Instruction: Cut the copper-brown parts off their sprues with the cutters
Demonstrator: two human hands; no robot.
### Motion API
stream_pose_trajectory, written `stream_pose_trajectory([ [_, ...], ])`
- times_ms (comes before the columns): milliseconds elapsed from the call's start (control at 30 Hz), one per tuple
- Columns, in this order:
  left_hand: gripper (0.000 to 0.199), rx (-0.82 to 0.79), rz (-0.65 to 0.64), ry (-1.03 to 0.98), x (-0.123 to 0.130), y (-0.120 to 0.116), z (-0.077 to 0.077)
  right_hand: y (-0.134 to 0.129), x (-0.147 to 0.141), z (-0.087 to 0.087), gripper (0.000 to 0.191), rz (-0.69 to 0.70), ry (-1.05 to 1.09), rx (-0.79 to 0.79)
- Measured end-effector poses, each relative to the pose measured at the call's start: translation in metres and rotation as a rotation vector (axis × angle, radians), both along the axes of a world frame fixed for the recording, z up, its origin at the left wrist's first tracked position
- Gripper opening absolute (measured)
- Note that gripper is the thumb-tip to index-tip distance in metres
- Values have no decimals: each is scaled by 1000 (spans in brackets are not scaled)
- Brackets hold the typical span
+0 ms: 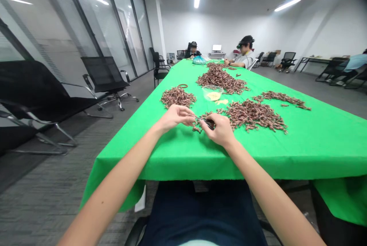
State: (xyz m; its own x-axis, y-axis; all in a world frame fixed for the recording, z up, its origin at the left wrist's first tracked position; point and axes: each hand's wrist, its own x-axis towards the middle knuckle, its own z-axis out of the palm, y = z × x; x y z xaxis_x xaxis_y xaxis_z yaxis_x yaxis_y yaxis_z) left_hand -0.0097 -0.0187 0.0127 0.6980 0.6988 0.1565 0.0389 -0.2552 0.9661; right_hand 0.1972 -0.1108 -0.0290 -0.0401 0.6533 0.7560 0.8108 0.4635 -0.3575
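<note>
Over the near part of the green table, my left hand (177, 118) has its thumb and fingers pinched together at what looks like a small brown, knobbly dried piece, mostly hidden by the fingertips. My right hand (220, 128) is wrapped round a small dark-handled metal tool (210, 124), whose tip points left toward my left fingertips. Its exact kind is too small to tell. A few loose brown pieces (197, 128) lie on the cloth between the hands. One brown heap (178, 97) sits just beyond my left hand; a wider heap (255, 115) spreads to the right of my right hand.
A clear plastic bowl (204, 93) with pale yellow bits stands beyond my hands, pale scraps (222, 101) beside it. Farther along the green cloth (309, 135) are a large brown heap (220, 79), a brown ring (182, 85) and a blue bag (198, 60). Two people sit farther along the table.
</note>
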Motion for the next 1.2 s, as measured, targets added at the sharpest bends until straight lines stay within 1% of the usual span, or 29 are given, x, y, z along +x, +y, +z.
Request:
stream_pose_trajectory([
  [200,30,40,-17,-102,-1,4,-5,-1,0,0,27,2,-14,-2],
  [333,32,81,9,-123,0,6,-6,-1,0,0,27,11,-6,6],
  [433,33,116,11,-153,1,5,-4,0,0,-1,27,-16,0,17],
  [500,32,96,2,-160,1,3,-3,1,1,-1,28,-51,7,35],
  [600,34,50,14,-117,1,1,-1,1,3,-2,27,-86,-2,73],
  [767,37,-2,28,-105,1,0,-1,0,5,-2,28,-132,-101,133],
  [967,39,-66,-1,-100,3,-2,-1,-3,6,-2,26,-151,-164,179],
  [1100,41,-114,2,-104,4,-5,-3,-3,8,-2,26,-193,-239,197],
  [1200,39,-152,-32,-90,5,-7,-4,-3,8,-2,26,-207,-301,219],
])
